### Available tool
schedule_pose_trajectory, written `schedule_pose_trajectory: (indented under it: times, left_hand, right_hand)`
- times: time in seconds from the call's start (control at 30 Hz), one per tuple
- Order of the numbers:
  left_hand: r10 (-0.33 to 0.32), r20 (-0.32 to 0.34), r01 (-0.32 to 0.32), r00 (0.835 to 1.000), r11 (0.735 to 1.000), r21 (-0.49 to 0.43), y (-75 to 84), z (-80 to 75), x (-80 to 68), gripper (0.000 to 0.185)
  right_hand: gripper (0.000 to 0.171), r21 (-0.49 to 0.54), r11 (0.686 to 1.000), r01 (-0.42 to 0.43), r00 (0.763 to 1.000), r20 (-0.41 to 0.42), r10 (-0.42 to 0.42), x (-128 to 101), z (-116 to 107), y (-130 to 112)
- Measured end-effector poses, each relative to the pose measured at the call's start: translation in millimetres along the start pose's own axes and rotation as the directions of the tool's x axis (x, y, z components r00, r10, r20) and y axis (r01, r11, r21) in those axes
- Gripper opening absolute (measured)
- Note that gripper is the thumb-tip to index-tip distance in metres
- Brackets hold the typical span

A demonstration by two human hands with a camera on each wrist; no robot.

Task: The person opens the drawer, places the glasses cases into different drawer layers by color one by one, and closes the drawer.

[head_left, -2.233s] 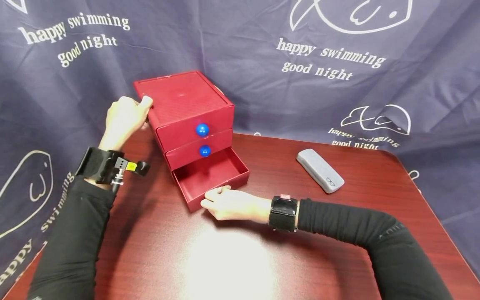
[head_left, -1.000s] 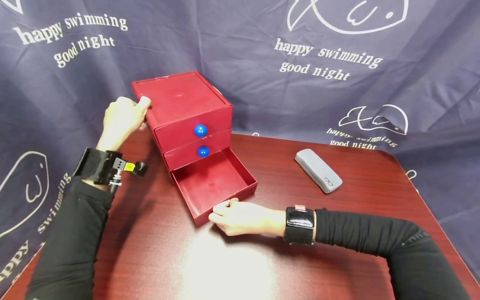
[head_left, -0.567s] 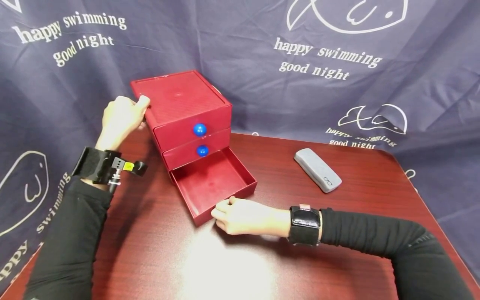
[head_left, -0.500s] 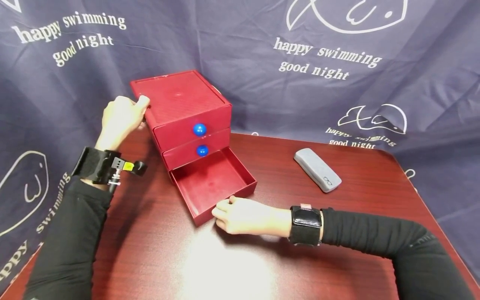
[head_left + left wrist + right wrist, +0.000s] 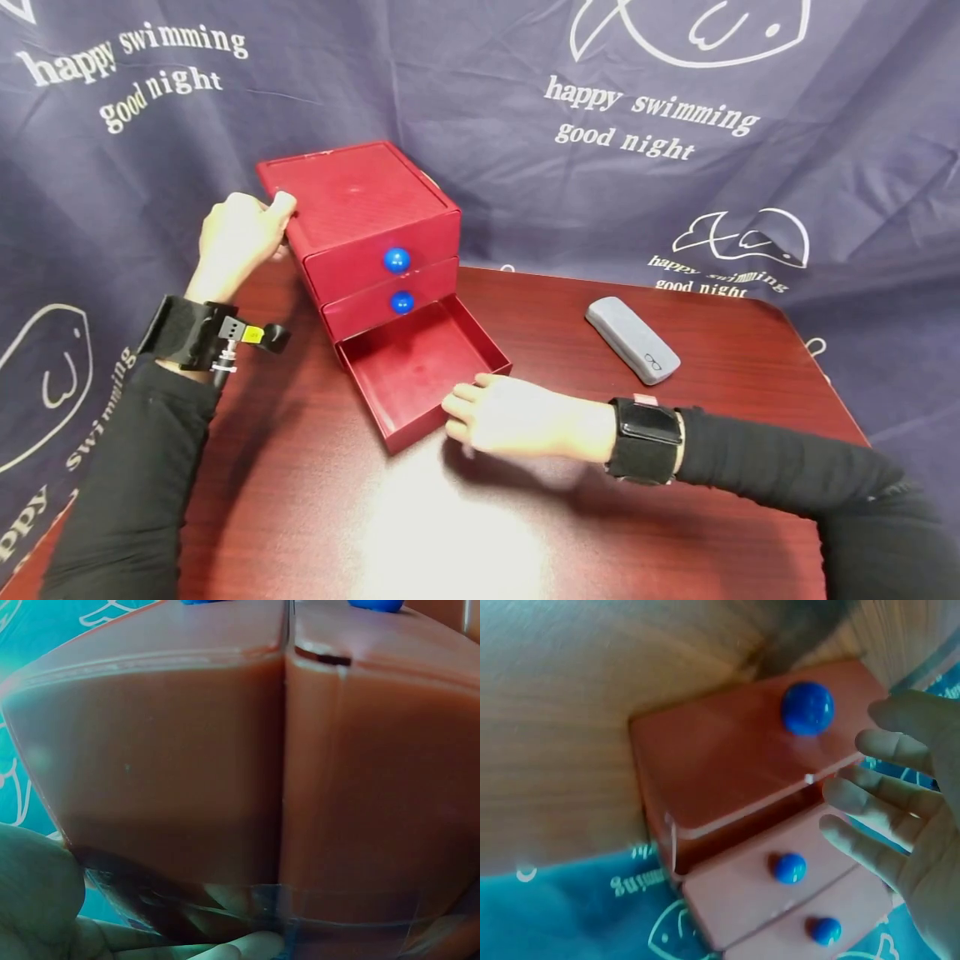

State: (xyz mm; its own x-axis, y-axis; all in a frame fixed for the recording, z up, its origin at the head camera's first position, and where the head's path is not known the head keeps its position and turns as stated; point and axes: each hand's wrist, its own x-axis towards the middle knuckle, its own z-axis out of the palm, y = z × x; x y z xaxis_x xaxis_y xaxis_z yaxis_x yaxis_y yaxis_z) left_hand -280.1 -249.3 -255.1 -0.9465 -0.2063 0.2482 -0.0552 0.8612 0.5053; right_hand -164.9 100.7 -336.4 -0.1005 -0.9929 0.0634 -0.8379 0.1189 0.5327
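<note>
A red drawer cabinet [image 5: 356, 196] with blue ball knobs stands left of centre in the head view. Its bottom drawer [image 5: 415, 427] is pulled out, and nothing lies inside; the two upper drawers are closed. My left hand [image 5: 238, 242] grips the cabinet's left side toward the back, thumb at the top edge, with its fingers [image 5: 255, 943] against the cabinet in the left wrist view. My right hand [image 5: 517, 417] is at the right end of the drawer front, fingers spread and apart from the blue knob [image 5: 808, 709] that the right wrist view shows.
A grey glasses case [image 5: 632, 340] lies on the brown wooden table [image 5: 300, 500], right of the cabinet. Behind the table hangs a dark blue printed curtain [image 5: 480, 100]. Bright glare covers the table's front middle.
The bottom drawer has come further out toward me with my right hand at its front. Since then that hand has uncurled and moved slightly right and up. My left hand kept its hold.
</note>
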Motion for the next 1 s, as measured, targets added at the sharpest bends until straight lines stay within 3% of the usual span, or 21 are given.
schedule_pose_trajectory:
  times: [0.27, 0.53, 0.73, 0.83, 1.0]
  left_hand:
    - [-0.006, -0.003, 0.006, 1.000, 1.000, 0.009, 0.5, -0.1, -0.6, 0.064]
    - [-0.007, 0.003, 0.007, 1.000, 1.000, 0.013, 0.7, 0.4, 0.6, 0.065]
    - [-0.017, 0.012, 0.016, 1.000, 1.000, 0.020, 0.3, 0.5, 0.5, 0.064]
    - [-0.025, 0.017, 0.025, 1.000, 1.000, 0.019, 0.3, 0.5, 0.5, 0.064]
    - [-0.034, 0.019, 0.034, 0.999, 0.999, 0.017, 0.5, 0.3, 1.3, 0.065]
  right_hand:
    - [0.015, -0.009, 0.996, -0.092, 0.995, -0.024, 0.092, -21, -9, 26]
    - [0.031, 0.132, 0.956, -0.260, 0.965, 0.008, 0.262, -48, -5, 49]
    - [0.042, 0.105, 0.916, -0.386, 0.921, 0.001, 0.388, -72, 5, 65]
    - [0.056, 0.121, 0.887, -0.447, 0.894, 0.015, 0.448, -83, 10, 72]
    - [0.078, 0.234, 0.794, -0.561, 0.824, 0.065, 0.563, -104, 24, 81]
